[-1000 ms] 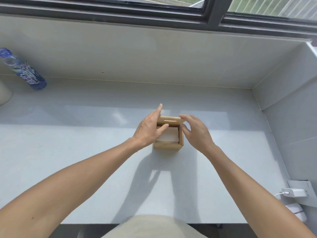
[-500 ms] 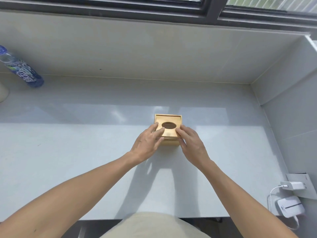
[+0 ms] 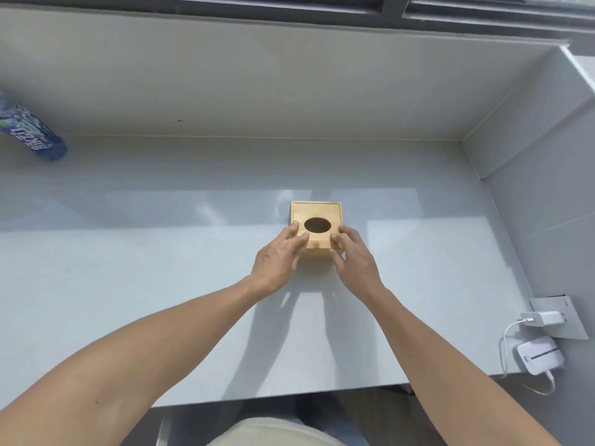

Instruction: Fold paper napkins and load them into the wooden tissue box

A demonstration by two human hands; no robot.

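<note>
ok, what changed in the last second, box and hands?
The lid went from tilted up, with white napkins showing, to flat and closed on the wooden box. Left hand and right hand came down with it and now rest on its near corners. Bottle and charger unmoved.

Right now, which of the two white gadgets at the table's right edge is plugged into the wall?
The small white charger, sitting in the wall plate. The rounded white device lies below it.

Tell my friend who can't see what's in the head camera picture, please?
Two bare hands, the left hand and right hand, rest their fingertips on the near edge of a small wooden tissue box with an oval hole in its lid. It sits on a pale counter under a window. A plastic bottle lies far left; a white charger is plugged in at right.
</note>
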